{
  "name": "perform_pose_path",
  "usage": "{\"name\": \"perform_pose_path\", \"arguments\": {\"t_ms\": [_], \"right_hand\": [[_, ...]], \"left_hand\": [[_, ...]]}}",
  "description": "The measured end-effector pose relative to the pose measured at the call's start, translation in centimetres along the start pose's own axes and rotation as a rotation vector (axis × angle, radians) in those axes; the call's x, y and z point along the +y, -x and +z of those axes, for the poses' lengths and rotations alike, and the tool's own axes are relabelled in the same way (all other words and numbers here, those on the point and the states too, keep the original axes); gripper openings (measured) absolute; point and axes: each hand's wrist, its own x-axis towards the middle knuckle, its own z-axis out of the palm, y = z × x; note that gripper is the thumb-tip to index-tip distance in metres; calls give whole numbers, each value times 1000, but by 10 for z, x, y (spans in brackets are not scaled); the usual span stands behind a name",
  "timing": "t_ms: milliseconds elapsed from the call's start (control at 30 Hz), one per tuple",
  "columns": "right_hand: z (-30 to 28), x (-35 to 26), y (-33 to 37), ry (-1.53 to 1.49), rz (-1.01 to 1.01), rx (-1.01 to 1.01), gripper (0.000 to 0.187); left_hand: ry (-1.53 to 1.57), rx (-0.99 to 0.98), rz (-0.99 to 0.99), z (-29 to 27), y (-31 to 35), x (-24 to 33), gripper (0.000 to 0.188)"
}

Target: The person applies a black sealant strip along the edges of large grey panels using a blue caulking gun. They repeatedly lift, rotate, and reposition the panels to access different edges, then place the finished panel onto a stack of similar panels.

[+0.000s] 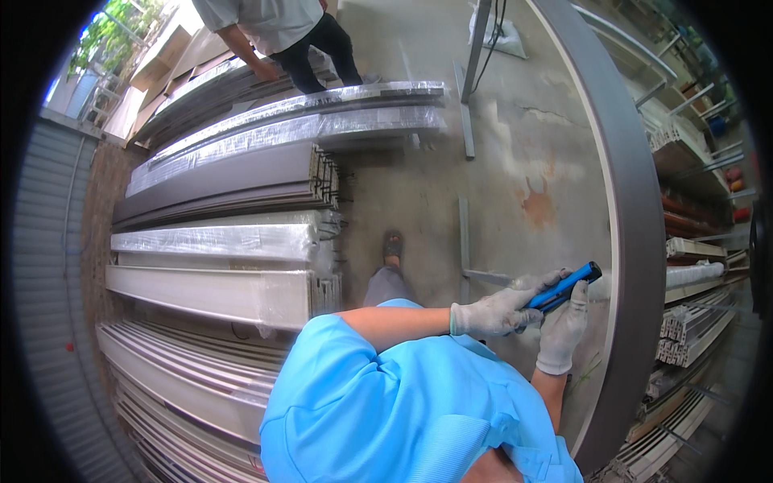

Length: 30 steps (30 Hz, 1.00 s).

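Note:
In front of my chest, close to the inner edge of a long dark brown beam (642, 209), both hands meet on a slim blue hand tool (561, 286) with black parts. Its exact kind does not show. My left hand (495, 311), in a pale grey work glove, is closed round the tool's lower side. My right hand (562, 330), gloved the same way, grips it from the right with its fingers pointing up. The tool slants upward to the right, its black end on top. Part of it is hidden by the gloves.
Stacks of long wrapped profiles (213, 244) lie on the left. Metal stand legs (465, 241) are on the floor ahead. Another person (278, 32) stands by the far stacks. Racks of profiles (692, 334) stand beyond the beam; a white sack (501, 36) lies at the far end.

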Motion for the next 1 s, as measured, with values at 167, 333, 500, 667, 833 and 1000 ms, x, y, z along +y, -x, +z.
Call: {"name": "perform_pose_path", "arguments": {"t_ms": [167, 333, 500, 667, 833, 1000], "right_hand": [[69, 26, -53, 19, 45, -68, 36], [148, 51, -102, 171, 73, -167, 40], [185, 71, -135, 182, 124, -116, 37], [152, 96, -163, 578, 318, 44, 30], [48, 146, -132, 756, 614, 57, 27], [-33, 191, -91, 1286, 695, 1, 42]], "left_hand": [[92, -9, -151, -88, 9, 15, 33], [108, 56, -115, -174, 21, 19, 33], [-277, 55, -17, -235, 21, 1, 49], [-324, 294, -281, -309, 22, -70, 71], [49, 766, -580, -411, 33, -133, 81], [-97, 635, -584, -423, 13, -149, 60]]}}
